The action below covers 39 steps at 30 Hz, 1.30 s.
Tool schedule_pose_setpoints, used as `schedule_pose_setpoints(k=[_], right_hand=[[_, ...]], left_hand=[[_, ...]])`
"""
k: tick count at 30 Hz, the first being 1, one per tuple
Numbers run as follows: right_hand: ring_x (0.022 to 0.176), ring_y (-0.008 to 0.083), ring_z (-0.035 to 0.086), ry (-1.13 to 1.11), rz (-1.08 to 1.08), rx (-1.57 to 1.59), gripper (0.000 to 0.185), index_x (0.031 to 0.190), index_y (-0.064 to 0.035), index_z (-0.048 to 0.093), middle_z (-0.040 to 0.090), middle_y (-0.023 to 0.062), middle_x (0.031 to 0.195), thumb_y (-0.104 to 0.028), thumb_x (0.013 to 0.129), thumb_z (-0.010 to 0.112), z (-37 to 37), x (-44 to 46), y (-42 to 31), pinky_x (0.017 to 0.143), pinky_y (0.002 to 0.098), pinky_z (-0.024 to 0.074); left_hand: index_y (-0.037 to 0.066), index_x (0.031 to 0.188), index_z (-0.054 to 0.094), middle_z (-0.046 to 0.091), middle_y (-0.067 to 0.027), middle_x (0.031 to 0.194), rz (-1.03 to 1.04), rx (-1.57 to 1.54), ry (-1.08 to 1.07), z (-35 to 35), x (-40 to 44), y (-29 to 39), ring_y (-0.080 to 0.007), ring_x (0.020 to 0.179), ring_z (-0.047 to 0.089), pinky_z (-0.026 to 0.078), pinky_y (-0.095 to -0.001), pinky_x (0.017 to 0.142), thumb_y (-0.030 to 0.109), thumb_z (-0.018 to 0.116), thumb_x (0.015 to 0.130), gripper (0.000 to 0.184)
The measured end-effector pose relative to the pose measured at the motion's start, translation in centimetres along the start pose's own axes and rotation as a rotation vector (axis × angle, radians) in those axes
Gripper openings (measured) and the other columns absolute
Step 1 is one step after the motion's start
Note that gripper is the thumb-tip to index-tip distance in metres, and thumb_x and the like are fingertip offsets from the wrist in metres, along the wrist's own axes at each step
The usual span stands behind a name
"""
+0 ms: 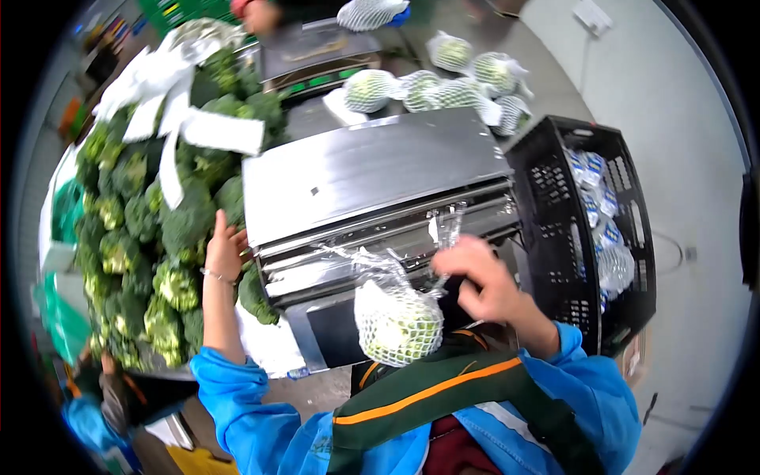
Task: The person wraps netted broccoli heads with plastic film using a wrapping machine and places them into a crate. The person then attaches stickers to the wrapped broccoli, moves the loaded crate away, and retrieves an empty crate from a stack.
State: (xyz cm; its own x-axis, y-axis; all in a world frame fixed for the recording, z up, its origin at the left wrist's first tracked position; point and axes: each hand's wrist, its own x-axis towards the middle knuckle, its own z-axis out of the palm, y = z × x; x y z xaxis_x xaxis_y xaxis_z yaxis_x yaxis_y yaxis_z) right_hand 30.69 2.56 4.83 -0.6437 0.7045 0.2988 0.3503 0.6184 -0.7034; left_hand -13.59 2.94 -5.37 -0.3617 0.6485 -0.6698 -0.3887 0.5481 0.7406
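Observation:
In front of my body, a pale green vegetable in a white foam net (400, 324) lies at the front edge of a metal wrapping machine (380, 174). Clear plastic film (380, 265) is bunched over its top and trails onto the machine's bars. My left hand (226, 252) is open, fingers spread, beside the machine's left edge and the broccoli pile (186, 226). Just right of the netted vegetable, my right hand (479, 277) has its fingers curled in by the film. It is slightly blurred, and whatever its fingertips hold is hidden.
A black crate (554, 229) with wrapped items stands on the right. Several netted vegetables (451, 91) lie behind the machine, near a scale (317, 59). White netting (170, 95) drapes over the broccoli. Another person's hand (257, 14) shows at the top; another person (99, 404) is at lower left.

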Motion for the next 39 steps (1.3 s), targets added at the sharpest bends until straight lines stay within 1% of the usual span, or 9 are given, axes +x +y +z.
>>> schedule_pose_setpoints(k=[2, 4, 8, 12, 23, 30, 32, 36, 39], right_hand=[[0.094, 0.0245, 0.057, 0.46, 0.188, -0.09, 0.04, 0.097, -0.0004, 0.057, 0.06, 0.0118, 0.097, 0.01, 0.061, 0.043, -2.2, -0.1, 4.4, 0.089, 0.0313, 0.0406], [0.08, 0.0145, 0.055, 0.86, 0.44, 0.241, 0.019, 0.094, -0.0013, 0.055, 0.059, 0.0062, 0.088, 0.001, 0.077, 0.046, -5.8, 0.7, 10.4, 0.074, 0.028, 0.0447], [0.067, 0.0087, 0.05, 0.53, 1.215, 0.838, 0.02, 0.095, -0.0102, 0.056, 0.056, -0.0012, 0.078, -0.025, 0.082, 0.056, -9.7, 0.5, 18.4, 0.058, 0.0226, 0.0407], [0.061, 0.0075, 0.049, 0.391, 1.161, 0.966, 0.012, 0.082, -0.0148, 0.057, 0.054, -0.0052, 0.07, -0.026, 0.082, 0.059, -9.1, -0.1, 21.4, 0.055, 0.0248, 0.0402], [0.054, 0.0102, 0.049, 0.26, 1.117, 1.305, 0.012, 0.073, -0.0102, 0.058, 0.057, -0.0012, 0.066, -0.02, 0.079, 0.061, -9.2, -0.4, 22.5, 0.052, 0.0209, 0.0406], [0.058, 0.0083, 0.044, 0.336, 1.22, 0.842, 0.011, 0.081, -0.0086, 0.058, 0.05, -0.0022, 0.067, -0.017, 0.076, 0.062, -10.1, -1.4, 20.9, 0.06, 0.0255, 0.039], [0.063, 0.0077, 0.045, 0.444, 0.838, 0.02, 0.018, 0.091, -0.0053, 0.058, 0.051, -0.0009, 0.072, -0.015, 0.076, 0.062, -9.4, -2.4, 18.7, 0.065, 0.0259, 0.0405], [0.084, 0.015, 0.052, 0.084, 0.421, 0.07, 0.036, 0.105, -0.0049, 0.055, 0.055, 0.0065, 0.097, -0.013, 0.072, 0.065, -4.0, -2.8, 7.6, 0.079, 0.029, 0.0402], [0.101, 0.0257, 0.046, -0.164, -0.009, -0.174, 0.052, 0.116, -0.0065, 0.052, 0.053, 0.0119, 0.108, -0.02, 0.069, 0.068, 1.2, -0.2, 2.8, 0.093, 0.0371, 0.0294]], left_hand=[[-0.008, 0.136, 0.004, 0.047, -0.0225, 0.121, 0.033, -0.231, -0.005, -0.5, 1.8, 0.6, -0.0248, 0.093, 0.057, 0.04, -0.039, 0.088, 0.06, 0.052, 0.078, 0.101], [-0.007, 0.137, 0.0, 0.039, -0.0249, 0.13, 0.338, -0.366, -0.041, 1.4, 0.6, 2.6, -0.029, 0.108, 0.052, 0.034, -0.0403, 0.097, 0.054, 0.052, 0.082, 0.097], [-0.001, 0.139, -0.002, 0.043, -0.0221, 0.129, 0.35, -0.282, -0.151, 2.9, 0.7, 7.7, -0.0287, 0.115, 0.049, 0.032, -0.0407, 0.098, 0.043, 0.049, 0.087, 0.085], [0.007, 0.136, 0.03, 0.046, -0.0183, 0.127, 0.343, -0.178, -0.005, 3.4, 2.3, 8.5, -0.0254, 0.111, 0.052, 0.039, -0.0381, 0.092, 0.032, 0.052, 0.089, 0.058], [0.006, 0.124, 0.044, 0.055, -0.0097, 0.117, 0.341, 0.012, 0.079, 3.5, 0.7, 4.7, -0.0194, 0.104, 0.055, 0.044, -0.0319, 0.082, 0.02, 0.054, 0.088, 0.041], [0.005, 0.114, 0.053, 0.06, -0.0015, 0.097, 0.421, 0.057, 0.142, 2.3, -0.5, 1.9, -0.0112, 0.085, 0.058, 0.046, -0.0226, 0.07, 0.018, 0.06, 0.084, 0.033], [0.004, 0.112, 0.056, 0.06, 0.0011, 0.093, 0.572, 0.171, 0.187, 1.3, -2.5, -0.2, -0.007, 0.079, 0.054, 0.044, -0.02, 0.069, 0.017, 0.059, 0.085, 0.03], [0.002, 0.111, 0.058, 0.061, 0.0004, 0.093, 0.463, 0.381, 0.179, 1.3, -6.1, -2.9, -0.0046, 0.077, 0.052, 0.042, -0.019, 0.065, 0.023, 0.056, 0.087, 0.032], [0.005, 0.105, 0.061, 0.062, 0.0004, 0.087, 0.268, 0.009, 0.104, 2.5, -5.8, -3.3, -0.0067, 0.07, 0.055, 0.042, -0.0201, 0.059, 0.026, 0.055, 0.088, 0.028]])
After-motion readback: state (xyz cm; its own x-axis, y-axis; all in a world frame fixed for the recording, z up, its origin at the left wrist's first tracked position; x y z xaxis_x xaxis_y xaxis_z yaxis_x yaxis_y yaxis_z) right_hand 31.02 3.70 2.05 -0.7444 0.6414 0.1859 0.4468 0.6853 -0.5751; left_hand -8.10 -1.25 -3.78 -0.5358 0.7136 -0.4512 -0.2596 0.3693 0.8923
